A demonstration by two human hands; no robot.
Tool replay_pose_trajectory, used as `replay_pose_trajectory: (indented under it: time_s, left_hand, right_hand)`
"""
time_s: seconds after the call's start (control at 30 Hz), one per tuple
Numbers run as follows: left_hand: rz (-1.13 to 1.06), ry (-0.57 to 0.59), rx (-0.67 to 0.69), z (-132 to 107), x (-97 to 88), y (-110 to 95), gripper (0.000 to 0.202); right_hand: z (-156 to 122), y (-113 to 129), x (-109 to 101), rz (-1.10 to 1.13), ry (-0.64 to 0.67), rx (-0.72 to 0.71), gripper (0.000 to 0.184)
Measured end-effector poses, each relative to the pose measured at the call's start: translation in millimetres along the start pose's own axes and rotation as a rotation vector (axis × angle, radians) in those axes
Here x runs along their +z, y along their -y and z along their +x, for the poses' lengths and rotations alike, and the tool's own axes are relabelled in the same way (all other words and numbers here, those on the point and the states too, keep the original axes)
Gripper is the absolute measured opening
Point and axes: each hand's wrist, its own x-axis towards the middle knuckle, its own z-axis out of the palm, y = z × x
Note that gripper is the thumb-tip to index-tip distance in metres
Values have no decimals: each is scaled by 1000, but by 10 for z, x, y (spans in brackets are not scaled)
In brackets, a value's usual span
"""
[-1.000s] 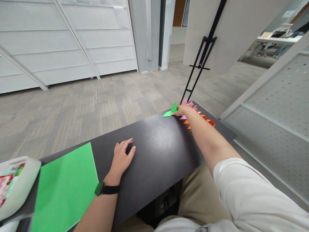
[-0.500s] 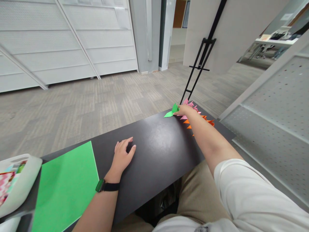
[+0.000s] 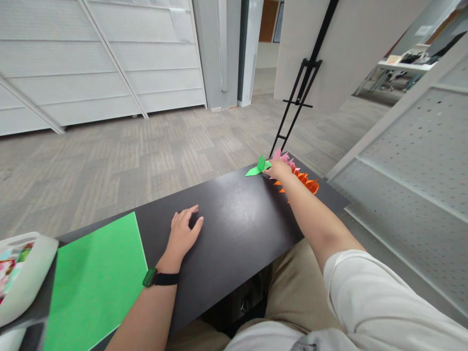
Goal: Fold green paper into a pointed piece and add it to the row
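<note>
At the far right of the black table (image 3: 226, 209), my right hand (image 3: 278, 169) reaches out and is closed on a green folded-paper origami figure (image 3: 259, 167). The figure has a pointed tip and a raised flap; my fingers hide part of it. Right beside it stand pink origami figures (image 3: 281, 155) and orange origami figures (image 3: 309, 184), set in a row and partly covered by my hand and forearm. My left hand (image 3: 184, 231) rests palm down on the table, fingers apart, holding nothing. A dark watch is on that wrist.
Left of my left hand lies a green sheet (image 3: 98, 278). A white basket (image 3: 36, 278) with colourful packets stands at the left edge. Beyond the table are a black easel stand (image 3: 298, 102) and white panels (image 3: 109, 58); a perforated panel (image 3: 413, 161) stands at right.
The view has shifted slightly. My right hand stays at the green origami figure beside the row, and more of the orange figures shows. The left hand keeps its place on the table.
</note>
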Motion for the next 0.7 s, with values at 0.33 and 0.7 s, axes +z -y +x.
replay_pose_trajectory:
  time_s: [0.33,0.7]
  left_hand:
    - [9,6,-13,-1,9,1,43]
    - [-5,0,-11,5,4,15,43]
  right_hand:
    - [-802,640,389,73,-207,-275,47]
    - [-677,758,530,102,-216,-264,45]
